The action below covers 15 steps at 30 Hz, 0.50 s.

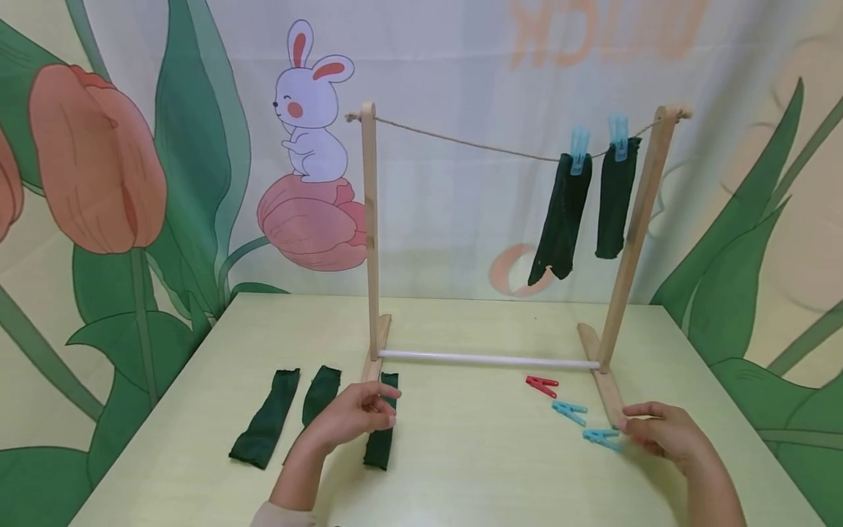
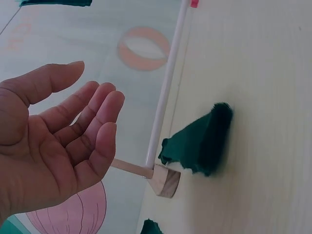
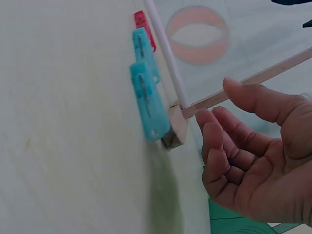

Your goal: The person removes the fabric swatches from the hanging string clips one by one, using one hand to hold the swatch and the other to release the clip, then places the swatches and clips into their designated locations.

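My left hand (image 1: 352,419) hovers over the nearest of the dark green cloth pieces (image 1: 380,448) on the table, fingers loosely bent and holding nothing. In the left wrist view its palm faces the camera, apart from that cloth (image 2: 200,141). To its left lie two more dark green cloth pieces, one in full sight (image 1: 266,421) and one partly behind the hand (image 1: 321,394). My right hand (image 1: 665,433), also holding nothing, hangs with relaxed fingers beside a blue clothespin (image 1: 601,438). Another blue clothespin (image 1: 569,411) and a red clothespin (image 1: 542,386) lie in a row beyond it.
A wooden drying rack (image 1: 371,234) stands at the back, with a sagging string (image 1: 461,144) and a white lower rod (image 1: 487,359). Two dark green cloths (image 1: 562,216) hang at its right end under blue clothespins (image 1: 579,151). A printed curtain (image 1: 448,219) hangs behind the table.
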Motion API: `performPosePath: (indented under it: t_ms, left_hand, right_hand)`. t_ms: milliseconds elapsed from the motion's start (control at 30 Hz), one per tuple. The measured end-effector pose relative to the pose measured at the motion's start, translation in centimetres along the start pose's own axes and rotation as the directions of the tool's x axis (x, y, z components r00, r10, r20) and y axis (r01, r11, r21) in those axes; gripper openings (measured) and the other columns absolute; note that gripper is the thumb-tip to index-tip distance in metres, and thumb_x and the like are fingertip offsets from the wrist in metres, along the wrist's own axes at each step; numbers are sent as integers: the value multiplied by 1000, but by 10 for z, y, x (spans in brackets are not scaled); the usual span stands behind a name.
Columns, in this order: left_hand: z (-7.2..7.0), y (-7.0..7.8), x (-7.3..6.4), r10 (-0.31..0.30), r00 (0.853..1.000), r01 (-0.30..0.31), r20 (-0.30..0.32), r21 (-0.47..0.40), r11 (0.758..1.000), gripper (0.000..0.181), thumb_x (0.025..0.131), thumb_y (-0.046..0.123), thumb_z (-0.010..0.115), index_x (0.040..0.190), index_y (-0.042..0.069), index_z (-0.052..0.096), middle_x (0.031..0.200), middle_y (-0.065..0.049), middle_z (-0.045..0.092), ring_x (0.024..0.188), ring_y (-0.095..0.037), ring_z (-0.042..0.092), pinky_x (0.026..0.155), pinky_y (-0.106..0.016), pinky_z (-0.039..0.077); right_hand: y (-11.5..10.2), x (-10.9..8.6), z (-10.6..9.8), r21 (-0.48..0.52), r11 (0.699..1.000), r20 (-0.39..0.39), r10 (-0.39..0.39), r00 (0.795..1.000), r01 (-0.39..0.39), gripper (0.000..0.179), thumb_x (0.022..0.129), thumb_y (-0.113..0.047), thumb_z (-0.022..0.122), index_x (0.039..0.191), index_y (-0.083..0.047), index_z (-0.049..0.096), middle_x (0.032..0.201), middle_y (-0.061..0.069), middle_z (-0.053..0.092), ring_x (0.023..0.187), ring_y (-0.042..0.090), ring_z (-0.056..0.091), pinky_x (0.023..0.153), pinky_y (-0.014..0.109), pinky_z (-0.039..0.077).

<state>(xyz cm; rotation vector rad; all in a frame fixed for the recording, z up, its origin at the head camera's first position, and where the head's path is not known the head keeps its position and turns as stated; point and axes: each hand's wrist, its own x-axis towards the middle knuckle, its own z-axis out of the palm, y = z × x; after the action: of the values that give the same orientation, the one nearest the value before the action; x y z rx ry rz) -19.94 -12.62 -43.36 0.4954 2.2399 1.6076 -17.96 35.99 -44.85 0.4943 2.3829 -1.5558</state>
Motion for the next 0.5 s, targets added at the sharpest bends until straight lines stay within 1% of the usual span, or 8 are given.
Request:
performPosePath:
  t_ms: [33,100,267,333,500]
  left_hand:
    - [0,1,2,9,1000,-9,-4,-2,1000,33,87,6,64,118,0,58,87,-7,60,78,-20,58,70,-35,48]
    - [2,10,1,23,1000,-23,-12,-7,1000,32,87,4,62,118,-3,57,88,-10,60,78,-21,58,73,-39,49]
    - [5,15,8,46,999,-47,-22,-32,998,32,87,5,63,118,-3,57,91,-11,59,79,-21,57,75,-44,48]
    - [6,9,14,55,998,-57,-32,-43,997,32,87,8,64,117,-2,58,91,-10,59,80,-20,57,75,-41,49]
    - [10,13,20,76,994,-81,-74,-61,995,31,88,6,63,117,-2,58,94,-11,61,82,-21,58,77,-38,49]
  right_hand:
    - [-3,-1,-1,1,1000,5,-13,1000,13,47,84,-12,66,120,12,49,79,4,58,72,20,53,63,32,47]
    - [-8,-4,-2,0,999,13,-44,999,44,46,86,-13,64,121,12,48,81,4,59,73,20,54,64,32,48]
    - [-20,-9,-5,7,991,33,-133,991,132,48,87,-16,64,122,12,47,85,4,59,76,19,55,65,32,49]
    - [-24,-9,-5,13,988,37,-157,987,157,51,87,-19,66,123,12,47,86,2,60,78,18,55,66,32,49]
    - [-35,-9,-7,6,977,38,-211,977,211,52,87,-25,66,122,9,49,94,1,62,85,20,57,68,32,50]
